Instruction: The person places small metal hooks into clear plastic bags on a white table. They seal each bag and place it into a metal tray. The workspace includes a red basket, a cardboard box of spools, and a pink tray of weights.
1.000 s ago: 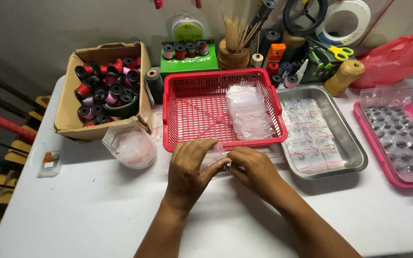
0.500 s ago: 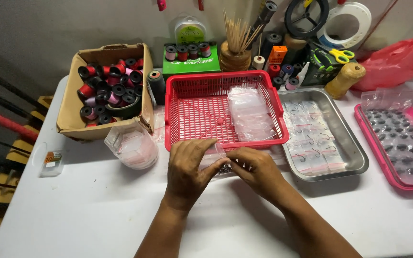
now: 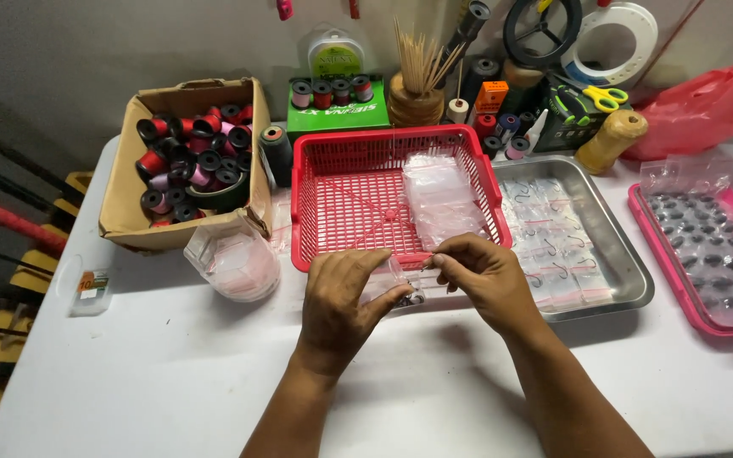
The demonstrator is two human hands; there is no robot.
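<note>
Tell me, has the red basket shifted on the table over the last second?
No. The red basket sits between the cardboard box and the metal tray as before; only the camera view shifts slightly.

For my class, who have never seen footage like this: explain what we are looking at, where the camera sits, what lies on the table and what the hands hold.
There is no machine here: a person works with two bare hands. The one camera sits on the person's head and looks down at a white table. On it stand a cardboard box of thread spools, a red basket with clear bags inside, a metal tray of bagged hooks and a pink tray of dark pieces. The left hand and right hand together hold a small clear bag just in front of the basket. What the bag contains is too small to tell.
</note>
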